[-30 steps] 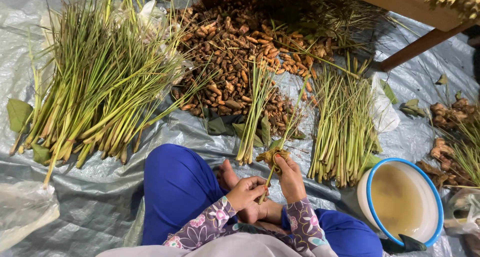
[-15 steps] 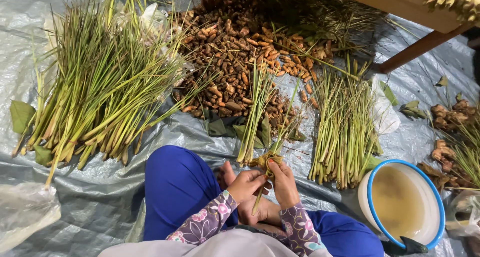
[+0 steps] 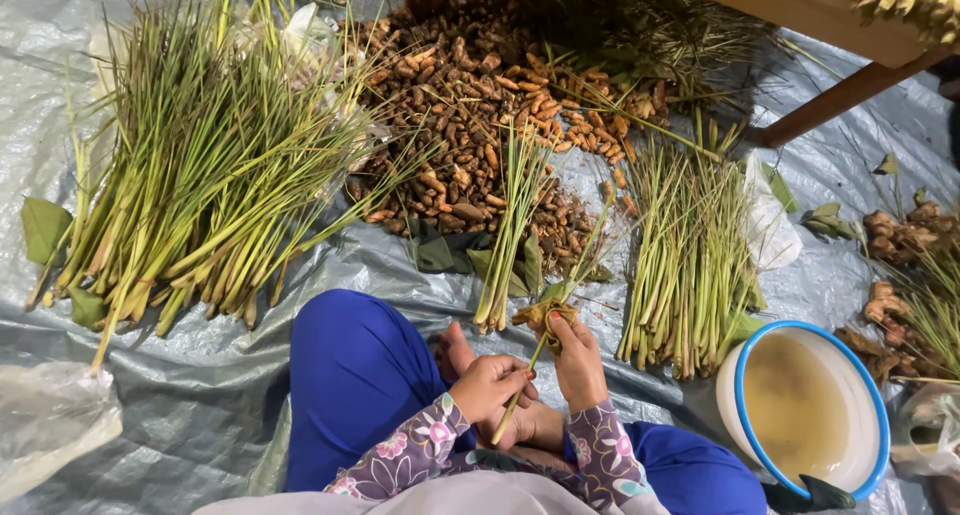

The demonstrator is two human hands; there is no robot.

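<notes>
Both hands, left hand [image 3: 492,387] and right hand [image 3: 578,357], grip a lemongrass stalk [image 3: 522,390] beside a basin [image 3: 738,407] of murky water.

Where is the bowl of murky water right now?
Head view, lower right: the bowl sits on the tarp, beside the person's right knee and just below the right stalk bundle.

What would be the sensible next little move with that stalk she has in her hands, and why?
Probably lay the stalk on the small bunch just ahead of the knees. The left hand pinches its lower end and the right hand grips it higher up, where brown husk is bunched, so the peeling looks nearly finished.
</notes>
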